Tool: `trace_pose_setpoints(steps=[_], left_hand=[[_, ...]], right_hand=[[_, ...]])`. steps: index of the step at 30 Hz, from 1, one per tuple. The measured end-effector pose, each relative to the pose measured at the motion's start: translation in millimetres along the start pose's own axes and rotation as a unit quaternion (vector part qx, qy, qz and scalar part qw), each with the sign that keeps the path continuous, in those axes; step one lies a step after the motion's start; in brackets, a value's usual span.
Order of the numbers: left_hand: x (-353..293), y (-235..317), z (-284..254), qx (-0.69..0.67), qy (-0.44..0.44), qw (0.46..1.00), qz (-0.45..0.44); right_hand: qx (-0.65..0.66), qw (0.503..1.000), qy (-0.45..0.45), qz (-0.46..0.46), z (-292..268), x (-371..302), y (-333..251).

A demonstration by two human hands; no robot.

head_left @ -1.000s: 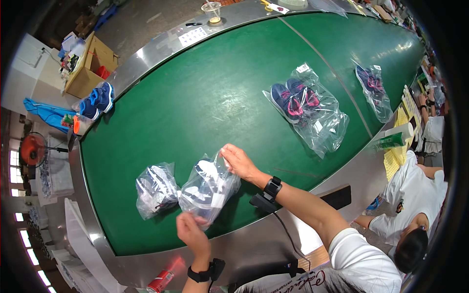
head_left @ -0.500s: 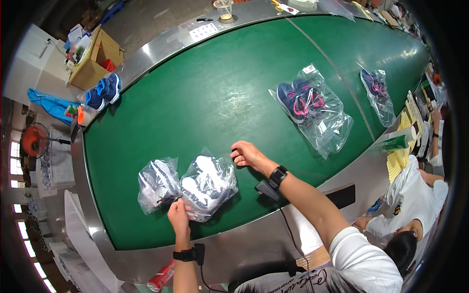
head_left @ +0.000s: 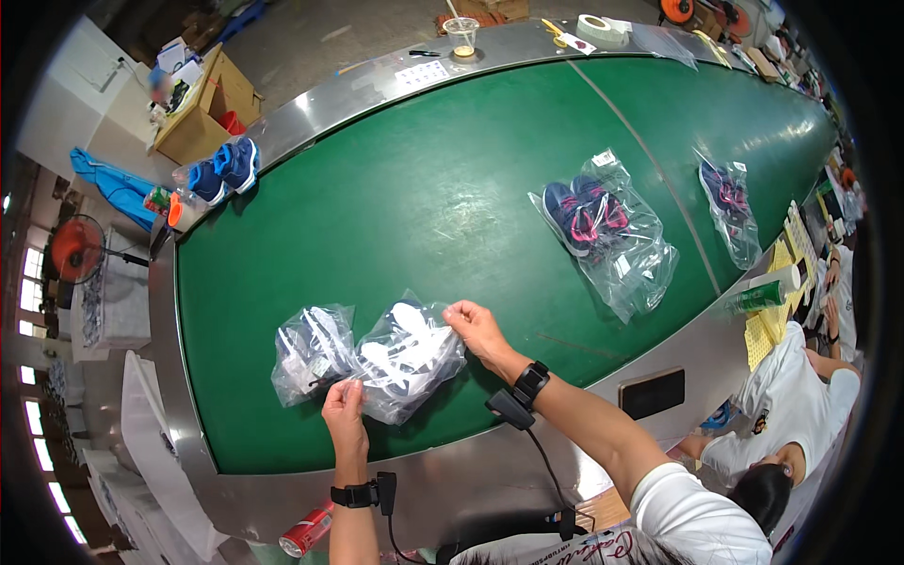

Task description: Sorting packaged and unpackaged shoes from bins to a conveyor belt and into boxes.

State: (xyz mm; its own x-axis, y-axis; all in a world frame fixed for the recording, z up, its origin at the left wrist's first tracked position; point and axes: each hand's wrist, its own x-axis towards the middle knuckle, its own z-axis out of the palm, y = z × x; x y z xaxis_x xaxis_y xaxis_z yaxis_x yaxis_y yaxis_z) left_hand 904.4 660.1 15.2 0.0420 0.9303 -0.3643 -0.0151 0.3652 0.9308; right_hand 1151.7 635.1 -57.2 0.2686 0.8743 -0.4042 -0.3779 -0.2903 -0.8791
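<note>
A clear plastic bag (head_left: 411, 363) with dark shoes inside lies on the green belt in front of me, bright glare on its film. At its upper right edge, my right hand (head_left: 477, 333) pinches the film. My left hand (head_left: 346, 416) has its fingertips closed on the lower left edge of the same bag. Touching it on the left is a second clear bag (head_left: 314, 350), also holding dark shoes, its details hidden by reflections. Both my wrists carry black straps with small cabled devices.
Bagged navy shoes with pink laces (head_left: 586, 218) lie farther right on the belt (head_left: 377, 207), another bagged pair (head_left: 727, 193) beyond. Blue shoes (head_left: 235, 165) stand on the left metal rim. A phone (head_left: 652, 394), a red can (head_left: 307, 532) and a co-worker (head_left: 782, 414) are near the front edge.
My right hand has come down and left onto the bag's edge and closed on it. The bag's film is now drawn between both hands. The whole view has shifted slightly.
</note>
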Motion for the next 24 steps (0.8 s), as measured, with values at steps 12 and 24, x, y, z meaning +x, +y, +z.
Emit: trace_pose_setpoints(steps=[12, 24], left_hand=[[-50.6, 53.3, 19.5, 0.008, -0.150, 0.988, -0.035], [-85.1, 89.8, 47.9, 0.206, -0.191, 0.957, 0.072]], right_hand=[[0.163, 0.966, -0.199, -0.012, -23.4, -40.2, -61.5], [0.092, 0.951, -0.291, -0.044, -40.6, -74.2, -87.6]])
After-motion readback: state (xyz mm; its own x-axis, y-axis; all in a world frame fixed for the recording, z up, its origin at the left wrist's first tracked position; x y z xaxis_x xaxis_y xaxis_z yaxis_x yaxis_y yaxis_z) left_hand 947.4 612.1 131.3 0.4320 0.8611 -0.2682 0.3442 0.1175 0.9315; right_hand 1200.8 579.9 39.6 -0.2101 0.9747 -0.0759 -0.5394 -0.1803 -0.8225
